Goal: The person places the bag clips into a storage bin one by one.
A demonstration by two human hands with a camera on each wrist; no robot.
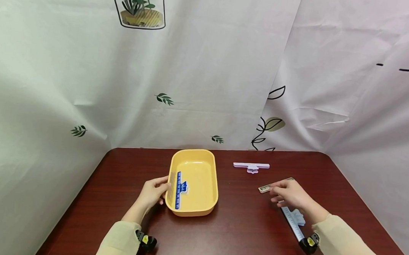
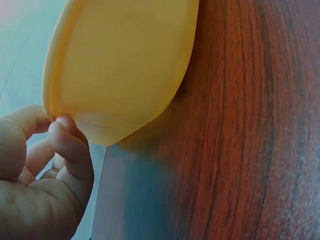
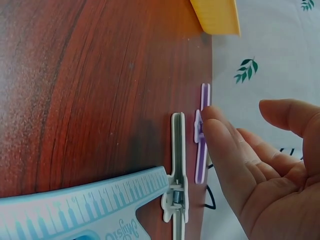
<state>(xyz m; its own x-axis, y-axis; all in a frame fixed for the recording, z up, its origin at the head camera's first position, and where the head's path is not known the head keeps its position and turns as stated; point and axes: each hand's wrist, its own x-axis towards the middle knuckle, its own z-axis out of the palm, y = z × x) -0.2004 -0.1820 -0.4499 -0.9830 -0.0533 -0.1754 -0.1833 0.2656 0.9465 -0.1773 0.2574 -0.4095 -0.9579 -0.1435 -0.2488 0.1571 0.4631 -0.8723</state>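
Observation:
A yellow tray (image 1: pixel 200 188) stands on the table, and a dark blue piano-patterned clip (image 1: pixel 178 191) lies along its left inner side. My left hand (image 1: pixel 151 193) pinches the tray's left rim between thumb and fingers; the left wrist view shows that grip on the yellow wall (image 2: pixel 125 65). Holding nothing, my right hand (image 1: pixel 290 193) hovers with loosely bent fingers over a cream clip (image 1: pixel 265 188), partly hiding it. A light blue clip (image 1: pixel 292 222) lies below that hand, close to the cream one. Its piano keys and lettering show in the right wrist view.
A purple clip (image 1: pixel 251 165) lies near the table's back edge, right of the tray. The dark red wooden table (image 1: pixel 234 231) meets a white patterned cloth (image 1: pixel 206 85) behind and at the sides. Each wrist wears a small black camera.

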